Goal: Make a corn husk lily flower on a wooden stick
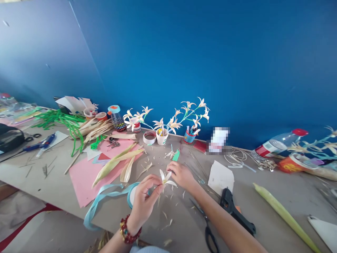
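Observation:
My left hand, with a beaded bracelet at the wrist, pinches a small cream flower made of pointed petals. Close beside it, my right hand curls at the flower's right side with bent fingers; what is between its fingertips is hidden. Just beyond the hands is a green piece near small petal scraps. A roll of light blue ribbon lies behind my left hand, its loose end trailing left. Cream flowers on stems stand in a white cup near the wall.
Black scissors and a black glue gun lie by my right forearm. A green husk is at the right. Pink paper and husks spread at the left. A bottle lies at the back right.

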A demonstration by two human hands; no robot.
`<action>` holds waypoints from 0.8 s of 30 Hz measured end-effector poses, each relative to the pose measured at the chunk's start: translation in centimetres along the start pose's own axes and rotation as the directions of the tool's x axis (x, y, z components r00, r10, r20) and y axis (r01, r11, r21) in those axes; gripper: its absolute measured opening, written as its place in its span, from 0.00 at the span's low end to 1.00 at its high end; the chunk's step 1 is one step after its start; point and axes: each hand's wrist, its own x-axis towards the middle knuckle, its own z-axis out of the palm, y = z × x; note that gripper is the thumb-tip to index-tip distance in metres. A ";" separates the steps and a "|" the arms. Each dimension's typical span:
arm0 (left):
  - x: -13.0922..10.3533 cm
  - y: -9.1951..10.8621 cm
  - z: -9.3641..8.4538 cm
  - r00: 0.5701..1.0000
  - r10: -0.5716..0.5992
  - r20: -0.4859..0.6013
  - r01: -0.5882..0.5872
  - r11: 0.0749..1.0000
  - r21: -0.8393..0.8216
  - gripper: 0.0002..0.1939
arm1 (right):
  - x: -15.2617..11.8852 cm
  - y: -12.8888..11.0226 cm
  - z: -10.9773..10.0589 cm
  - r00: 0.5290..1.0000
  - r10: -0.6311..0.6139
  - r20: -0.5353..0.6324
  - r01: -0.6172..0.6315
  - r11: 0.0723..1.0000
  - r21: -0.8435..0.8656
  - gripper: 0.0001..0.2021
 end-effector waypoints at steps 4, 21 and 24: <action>0.0 -0.1 0.0 0.999 -0.035 -0.003 0.034 0.997 -0.067 0.08 | -0.8 0.5 -1.4 0.998 0.056 -0.042 -0.048 0.985 0.166 0.07; 0.7 1.3 1.9 0.983 -0.166 0.076 0.182 0.900 -0.397 0.07 | -7.7 -4.0 -5.9 0.935 0.334 0.117 -0.240 0.353 0.904 0.15; 0.7 1.3 2.3 0.979 -0.184 0.086 0.203 0.884 -0.422 0.07 | -8.0 -4.3 -5.7 0.909 0.397 0.126 -0.244 0.262 0.934 0.16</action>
